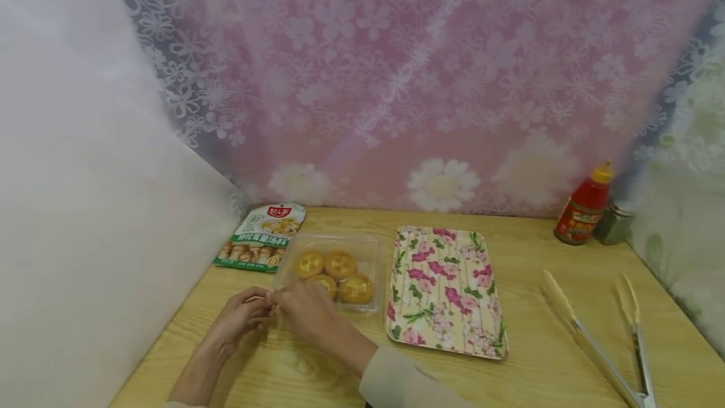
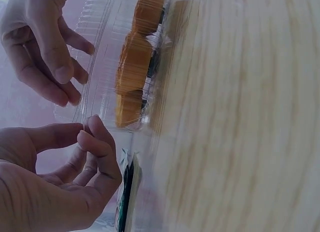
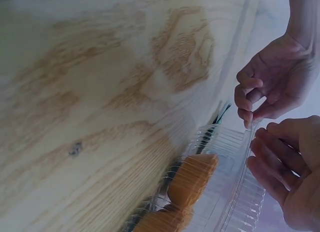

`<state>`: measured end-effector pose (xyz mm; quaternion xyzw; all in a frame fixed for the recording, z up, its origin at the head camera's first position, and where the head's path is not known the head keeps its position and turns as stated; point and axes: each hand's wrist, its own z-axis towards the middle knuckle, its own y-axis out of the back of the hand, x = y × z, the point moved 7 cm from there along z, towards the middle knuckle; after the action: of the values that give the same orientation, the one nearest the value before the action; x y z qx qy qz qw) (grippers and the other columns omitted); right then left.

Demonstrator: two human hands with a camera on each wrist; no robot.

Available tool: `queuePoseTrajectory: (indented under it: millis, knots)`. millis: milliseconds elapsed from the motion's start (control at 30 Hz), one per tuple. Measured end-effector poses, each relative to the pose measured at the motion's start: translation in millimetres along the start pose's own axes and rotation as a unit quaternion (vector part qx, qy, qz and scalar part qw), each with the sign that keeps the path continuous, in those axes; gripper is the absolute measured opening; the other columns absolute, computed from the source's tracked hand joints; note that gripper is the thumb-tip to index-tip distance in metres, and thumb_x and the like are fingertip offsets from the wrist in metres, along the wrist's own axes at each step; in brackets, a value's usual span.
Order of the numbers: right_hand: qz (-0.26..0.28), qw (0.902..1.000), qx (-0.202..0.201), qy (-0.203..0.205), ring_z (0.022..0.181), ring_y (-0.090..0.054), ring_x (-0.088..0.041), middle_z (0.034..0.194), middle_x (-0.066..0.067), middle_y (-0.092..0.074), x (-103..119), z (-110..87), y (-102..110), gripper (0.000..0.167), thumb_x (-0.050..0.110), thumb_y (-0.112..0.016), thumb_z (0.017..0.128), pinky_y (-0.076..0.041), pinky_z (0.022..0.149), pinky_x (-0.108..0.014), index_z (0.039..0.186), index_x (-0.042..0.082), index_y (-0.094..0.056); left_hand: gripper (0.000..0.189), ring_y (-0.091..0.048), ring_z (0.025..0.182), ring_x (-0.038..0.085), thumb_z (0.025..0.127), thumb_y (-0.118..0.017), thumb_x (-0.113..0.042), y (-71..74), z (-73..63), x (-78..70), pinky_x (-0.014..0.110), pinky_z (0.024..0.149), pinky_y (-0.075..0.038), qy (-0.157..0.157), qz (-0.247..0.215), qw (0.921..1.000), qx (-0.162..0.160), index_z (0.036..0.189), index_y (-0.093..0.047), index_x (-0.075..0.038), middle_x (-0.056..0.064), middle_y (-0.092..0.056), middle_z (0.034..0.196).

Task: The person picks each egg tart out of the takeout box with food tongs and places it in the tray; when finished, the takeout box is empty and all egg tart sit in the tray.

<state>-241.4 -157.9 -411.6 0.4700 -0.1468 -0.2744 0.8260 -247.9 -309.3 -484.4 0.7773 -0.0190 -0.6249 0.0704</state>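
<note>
A pale sleeve (image 1: pixel 402 383) lay nearest, leading to the right hand (image 1: pixel 308 310), whose fingers hung loose and parted at the rim of the clear box (image 1: pixel 370 263); whether they touched it, I couldn't tell. The left hand (image 1: pixel 240 320) pinched the box's near left corner between its fingertips. The box, holding four tarts (image 1: pixel 341 264), sat on the table (image 1: pixel 532 389), just beside the packet (image 1: pixel 255 239), with a narrow strip of wood between its right edge and the tray (image 1: pixel 447 294). More room lay between tray and tongs (image 1: pixel 601 356). The wrist views showed the pinch clearly; only the head view took in tray and tongs.
</note>
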Motion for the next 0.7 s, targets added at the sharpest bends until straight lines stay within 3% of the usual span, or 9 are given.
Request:
queuePoseTrajectory:
  millis: [300,433,567,700]
  knots:
    - [0.062,0.9978,0.025,-0.005,0.056,-0.037,-0.002,0.087,0.013,-0.075,3.3,-3.5,7.3,0.026,0.011,-0.073,0.094,-0.018,0.040,-0.014,0.113,0.026,-0.083,0.013,-0.070,0.091,0.019,0.105,-0.064,-0.020,2.6,-3.4,4.0,0.028,0.067,-0.054,0.017,0.004,0.9998,-0.013,0.108,-0.067,-0.008,0.001,-0.074,0.097]
    - [0.072,0.9970,0.028,-0.002,0.061,-0.046,-0.001,0.094,0.011,-0.077,5.2,-4.7,7.8,0.030,0.011,-0.073,0.094,-0.022,0.041,-0.013,0.119,0.025,-0.081,0.012,-0.070,0.091,0.019,0.105,-0.063,-0.017,3.4,-5.5,7.0,0.027,0.067,-0.054,0.019,0.001,0.9997,-0.015,0.110,-0.065,-0.007,0.002,-0.074,0.096]
    - [0.086,0.9959,0.026,-0.009,0.079,-0.064,-0.002,0.104,0.010,-0.078,3.2,-5.9,10.9,0.028,0.011,-0.075,0.093,-0.034,0.048,-0.011,0.119,0.021,-0.081,0.012,-0.069,0.090,0.019,0.105,-0.061,-0.015,2.9,-4.1,5.9,0.028,0.066,-0.053,0.017,0.004,0.9998,-0.006,0.112,-0.064,-0.006,0.002,-0.073,0.096]
    - [0.097,0.9948,0.026,-0.016,0.098,-0.070,-0.006,0.111,0.009,-0.077,-1.0,-5.8,13.9,0.027,0.010,-0.075,0.093,-0.047,0.061,-0.011,0.119,0.018,-0.080,0.012,-0.069,0.090,0.019,0.105,-0.061,-0.015,3.0,-0.7,1.5,0.028,0.065,-0.053,0.017,0.012,0.9998,-0.002,0.113,-0.065,-0.006,0.003,-0.071,0.097]
